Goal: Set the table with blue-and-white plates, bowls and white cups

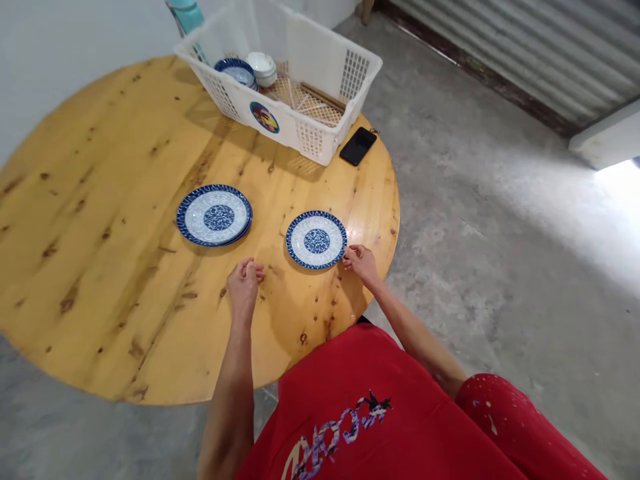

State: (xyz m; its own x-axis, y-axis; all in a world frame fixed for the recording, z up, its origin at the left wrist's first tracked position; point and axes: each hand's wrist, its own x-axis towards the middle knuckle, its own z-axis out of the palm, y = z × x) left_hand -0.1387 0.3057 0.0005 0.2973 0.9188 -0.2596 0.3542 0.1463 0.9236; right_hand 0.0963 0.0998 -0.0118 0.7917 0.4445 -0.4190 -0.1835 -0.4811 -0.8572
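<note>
Though apart from loosely curled left fingers [256,272], smaller plate [317,240] at right fingers [354,252], pinch unclear

I wear a bright red top [400,413], its front marked with slanting lettering [347,420] in cream, purple and black. My red right sleeve [520,417] carries pale flecks and 1 larger pale streak. My left hand [245,285], right hand [362,263] and 2 forearms [233,393] are bare.

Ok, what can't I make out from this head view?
Head view:
Right hand: whether it holds or only touches the smaller plate; detail too small.
Under the larger plate: how many lie beneath; it covers them.
Basket: floor partly hidden by its near wall.
Teal object: top cut off by the upper edge.
</note>
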